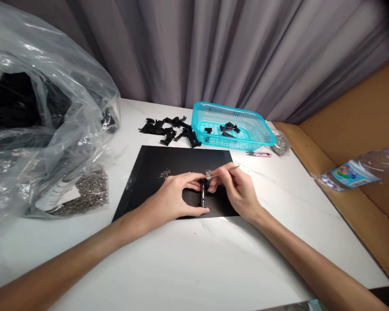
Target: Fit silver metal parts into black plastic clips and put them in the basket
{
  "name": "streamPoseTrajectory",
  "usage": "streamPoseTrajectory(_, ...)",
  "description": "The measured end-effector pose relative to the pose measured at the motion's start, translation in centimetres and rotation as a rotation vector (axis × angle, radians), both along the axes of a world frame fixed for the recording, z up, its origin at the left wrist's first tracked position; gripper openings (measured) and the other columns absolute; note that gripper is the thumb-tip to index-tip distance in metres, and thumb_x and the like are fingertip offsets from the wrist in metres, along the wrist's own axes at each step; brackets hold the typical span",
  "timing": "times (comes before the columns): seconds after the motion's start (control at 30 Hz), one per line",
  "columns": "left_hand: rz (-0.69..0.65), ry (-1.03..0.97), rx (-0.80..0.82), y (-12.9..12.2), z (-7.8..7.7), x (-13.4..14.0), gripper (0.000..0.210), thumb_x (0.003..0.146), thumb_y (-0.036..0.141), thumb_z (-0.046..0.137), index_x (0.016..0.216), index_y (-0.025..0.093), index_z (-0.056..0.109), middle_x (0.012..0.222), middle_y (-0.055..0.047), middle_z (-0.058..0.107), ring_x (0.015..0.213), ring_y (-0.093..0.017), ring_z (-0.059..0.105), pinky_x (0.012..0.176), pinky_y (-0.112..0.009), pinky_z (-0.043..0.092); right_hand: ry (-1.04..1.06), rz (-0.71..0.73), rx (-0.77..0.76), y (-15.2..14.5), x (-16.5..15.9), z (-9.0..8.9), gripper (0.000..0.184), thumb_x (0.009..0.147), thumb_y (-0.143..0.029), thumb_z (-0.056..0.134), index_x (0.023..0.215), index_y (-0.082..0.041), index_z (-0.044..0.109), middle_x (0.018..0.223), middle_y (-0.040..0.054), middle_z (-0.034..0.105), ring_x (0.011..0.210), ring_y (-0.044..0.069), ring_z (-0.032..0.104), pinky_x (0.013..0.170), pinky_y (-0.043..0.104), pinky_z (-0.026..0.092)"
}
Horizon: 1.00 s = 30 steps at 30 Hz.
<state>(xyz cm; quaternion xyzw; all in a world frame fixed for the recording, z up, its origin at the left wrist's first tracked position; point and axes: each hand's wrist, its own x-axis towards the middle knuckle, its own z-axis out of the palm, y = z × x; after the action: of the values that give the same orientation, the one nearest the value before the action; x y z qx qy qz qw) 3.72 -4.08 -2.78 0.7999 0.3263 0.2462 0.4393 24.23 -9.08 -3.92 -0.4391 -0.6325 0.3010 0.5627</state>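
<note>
Head view. Left hand (168, 194): thumb and fingers closed around a narrow black part (202, 196), elongated, glossy along its edge, held upright in the frame over the mat. Right hand (241, 188): pinching a slim, pointed metallic tool (230, 169), its tip near the part's far end.

Mat (178, 157): black, flat, rectangular, smooth; bears a loose scatter of small silvery metal pieces (164, 173) left of the part and a second small heap (208, 172) beyond it.

Bench (181, 263): white, faintly veined like marble. Beyond the mat, angular black pieces (154, 126), matte, piled loosely, beside a turquoise basket (267, 140), translucent perforated plastic, rounded corners, further black pieces inside. Near it, snips (261, 154) with pink handle.

At left, a large bag (87, 90), clear crinkled plastic, dark contents; before it, a labelled packet (92, 192) of fine metal pieces. Behind, a grey pleated curtain (162, 52).
</note>
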Motion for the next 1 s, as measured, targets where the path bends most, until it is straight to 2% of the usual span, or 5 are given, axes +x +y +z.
streamPoseTrajectory(0.13,0.009,0.000,0.000,0.0,-0.3,0.0,0.072,0.063,0.036,0.094,0.128,0.020,0.067,0.117,-0.006,0.077,0.102,-0.026,0.077,0.100,-0.042,0.065,-0.059,-0.220,0.079,0.3,0.4,0.6,0.036,0.112,-0.041,0.039,0.086,-0.022,0.056,0.078,-0.0003,0.059,0.069,0.013,0.061,0.071,0.028,0.052)
streamPoseTrajectory(0.47,0.111,-0.049,0.184,-0.5,0.4,-0.5,0.061,0.073,0.036,0.089,0.126,0.026,0.062,0.115,-0.002,0.076,0.101,-0.024,0.076,0.097,-0.039,0.064,-0.372,-0.035,-0.083,-1.9,-2.0,1.8,0.030,0.108,-0.037,0.049,0.082,-0.022,0.056,0.075,0.0000,0.056,0.065,0.014,0.052,0.062,0.028,0.041)
streamPoseTrajectory(0.67,0.221,-0.047,0.278,-0.5,0.7,-0.9,0.060,0.074,0.039,0.089,0.126,0.025,0.062,0.107,-0.004,0.073,0.091,-0.022,0.072,0.086,-0.038,0.063,-0.373,-0.201,-0.052,-1.1,-1.4,1.1,0.030,0.105,-0.040,0.054,0.082,-0.022,0.060,0.064,-0.0023,0.050,0.056,0.014,0.046,0.055,0.029,0.038)
streamPoseTrajectory(0.83,0.507,-0.213,0.346,2.2,1.7,-2.4,0.058,0.082,0.044,0.081,0.133,0.027,0.060,0.122,-0.007,0.068,0.099,-0.022,0.067,0.093,-0.039,0.056,-0.527,-0.058,0.003,-0.5,-0.8,0.2,0.030,0.110,-0.030,0.039,0.100,-0.021,0.066,0.090,0.0072,0.067,0.081,0.021,0.064,0.075,0.034,0.052)
streamPoseTrajectory(1.0,0.673,-0.420,0.378,5.1,2.2,-3.8,0.051,0.084,0.043,0.079,0.127,0.023,0.059,0.129,-0.009,0.066,0.106,-0.022,0.065,0.093,-0.036,0.053,-0.815,0.091,0.061,-0.3,-3.3,0.7,0.040,0.110,-0.030,0.039,0.146,-0.018,0.054,0.113,0.0136,0.061,0.096,0.025,0.064,0.091,0.042,0.057)
